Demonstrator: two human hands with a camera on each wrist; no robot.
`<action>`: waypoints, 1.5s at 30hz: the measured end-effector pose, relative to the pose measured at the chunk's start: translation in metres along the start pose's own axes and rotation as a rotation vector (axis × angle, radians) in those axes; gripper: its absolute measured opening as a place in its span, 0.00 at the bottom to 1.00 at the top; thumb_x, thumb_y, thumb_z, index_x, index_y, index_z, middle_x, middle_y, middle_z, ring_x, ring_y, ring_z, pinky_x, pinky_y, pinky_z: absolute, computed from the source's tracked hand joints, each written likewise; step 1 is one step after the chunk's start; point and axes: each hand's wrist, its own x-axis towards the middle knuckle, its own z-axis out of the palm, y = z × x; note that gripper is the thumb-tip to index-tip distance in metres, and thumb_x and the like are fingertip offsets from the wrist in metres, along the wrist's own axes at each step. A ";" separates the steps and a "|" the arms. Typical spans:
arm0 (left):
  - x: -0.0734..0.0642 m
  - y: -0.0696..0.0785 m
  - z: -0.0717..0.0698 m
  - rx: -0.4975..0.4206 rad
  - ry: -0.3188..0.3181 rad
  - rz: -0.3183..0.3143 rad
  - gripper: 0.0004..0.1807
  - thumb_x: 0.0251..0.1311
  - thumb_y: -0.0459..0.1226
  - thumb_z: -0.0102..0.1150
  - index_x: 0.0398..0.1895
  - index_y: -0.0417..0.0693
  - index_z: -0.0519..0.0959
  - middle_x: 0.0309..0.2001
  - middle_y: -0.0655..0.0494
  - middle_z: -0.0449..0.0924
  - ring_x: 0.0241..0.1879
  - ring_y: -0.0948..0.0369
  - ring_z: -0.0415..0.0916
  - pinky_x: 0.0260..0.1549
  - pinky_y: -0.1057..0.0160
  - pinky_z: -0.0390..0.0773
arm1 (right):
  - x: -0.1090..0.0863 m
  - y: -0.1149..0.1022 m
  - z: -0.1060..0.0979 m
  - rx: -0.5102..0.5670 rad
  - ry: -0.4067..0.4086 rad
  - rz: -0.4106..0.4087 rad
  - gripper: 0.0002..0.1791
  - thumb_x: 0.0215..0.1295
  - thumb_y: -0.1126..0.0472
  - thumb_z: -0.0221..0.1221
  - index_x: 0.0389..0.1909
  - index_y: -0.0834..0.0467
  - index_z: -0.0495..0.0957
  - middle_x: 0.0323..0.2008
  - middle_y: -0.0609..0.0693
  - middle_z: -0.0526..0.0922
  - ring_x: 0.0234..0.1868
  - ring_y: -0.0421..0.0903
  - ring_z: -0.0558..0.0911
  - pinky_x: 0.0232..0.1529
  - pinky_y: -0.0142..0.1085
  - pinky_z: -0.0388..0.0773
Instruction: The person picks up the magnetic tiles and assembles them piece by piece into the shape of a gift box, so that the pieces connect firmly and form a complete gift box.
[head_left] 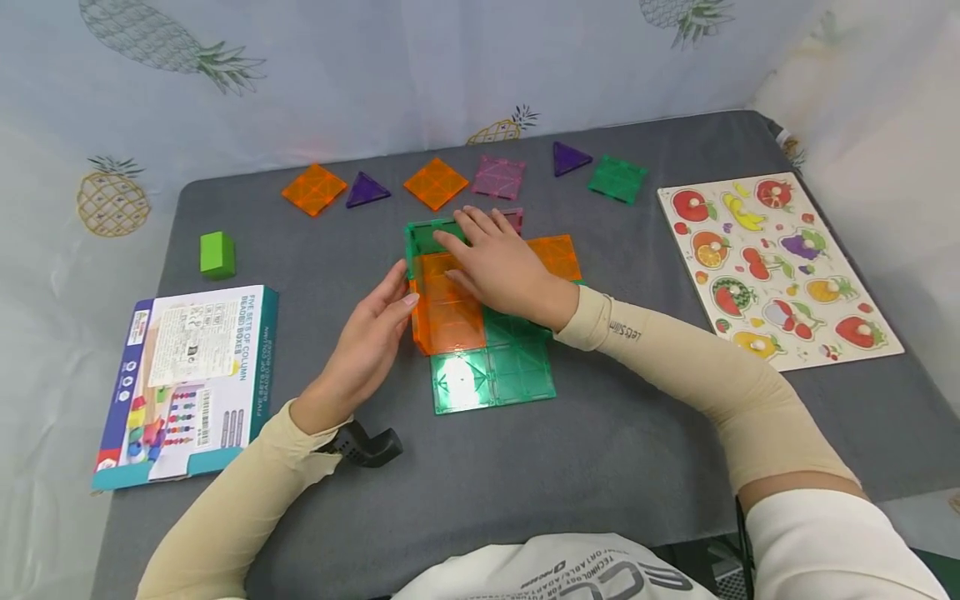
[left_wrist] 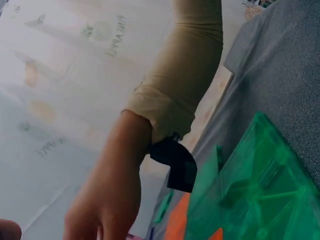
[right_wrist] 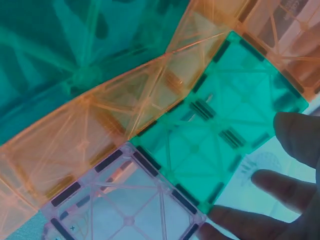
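In the head view, a structure of see-through magnetic tiles stands at mid-table. Upright green tiles (head_left: 426,237) form its back left corner, and an orange tile (head_left: 418,317) stands along its left side. My left hand (head_left: 365,346) lies against that left side, fingertips and thumb at the wall. My right hand (head_left: 506,267) reaches over the structure, its extended fingers touching the top of the back wall beside a pink tile (head_left: 513,218). In the right wrist view, its fingertips meet joined green tiles (right_wrist: 220,120) and a pale pink tile (right_wrist: 130,200). Flat green tiles (head_left: 521,371) lie at the front.
Loose orange (head_left: 315,190), purple (head_left: 367,190), pink and green tiles (head_left: 618,178) lie along the back. A green block (head_left: 217,256) and a boxed bead set (head_left: 195,375) are at left. A fruit puzzle board (head_left: 780,271) lies at right. A patterned curtain (head_left: 420,75) hangs behind the grey table.
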 end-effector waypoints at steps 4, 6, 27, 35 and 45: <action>0.002 -0.005 -0.004 -0.010 0.024 -0.011 0.38 0.74 0.39 0.41 0.77 0.46 0.33 0.78 0.58 0.31 0.77 0.63 0.33 0.74 0.56 0.40 | -0.004 0.001 -0.003 0.031 0.062 0.019 0.29 0.72 0.46 0.51 0.69 0.53 0.64 0.70 0.60 0.64 0.72 0.57 0.61 0.71 0.56 0.55; 0.003 -0.007 -0.006 -0.024 0.038 -0.022 0.38 0.74 0.41 0.41 0.77 0.46 0.33 0.78 0.58 0.29 0.77 0.63 0.31 0.74 0.55 0.40 | -0.008 0.006 -0.007 0.046 0.115 0.063 0.28 0.72 0.47 0.50 0.68 0.55 0.66 0.68 0.60 0.66 0.70 0.58 0.63 0.70 0.56 0.57; 0.001 -0.038 -0.014 -0.109 -0.079 -0.019 0.36 0.76 0.45 0.37 0.77 0.42 0.35 0.78 0.56 0.30 0.77 0.61 0.28 0.74 0.51 0.34 | -0.064 0.061 -0.003 0.483 -0.225 0.490 0.39 0.70 0.41 0.49 0.73 0.59 0.51 0.38 0.58 0.81 0.34 0.53 0.80 0.35 0.46 0.77; 0.004 -0.040 -0.014 -0.096 -0.101 -0.004 0.38 0.74 0.46 0.42 0.77 0.41 0.38 0.78 0.55 0.32 0.77 0.61 0.30 0.74 0.51 0.36 | -0.059 0.060 -0.008 0.287 -0.271 0.609 0.43 0.70 0.42 0.50 0.74 0.63 0.47 0.22 0.60 0.77 0.19 0.56 0.75 0.19 0.45 0.72; 0.002 -0.038 -0.014 -0.113 -0.098 -0.023 0.37 0.74 0.44 0.41 0.76 0.41 0.38 0.78 0.56 0.32 0.77 0.62 0.30 0.74 0.52 0.36 | -0.062 0.065 -0.012 0.372 -0.251 0.607 0.42 0.70 0.42 0.48 0.74 0.62 0.46 0.15 0.52 0.71 0.12 0.47 0.67 0.13 0.37 0.63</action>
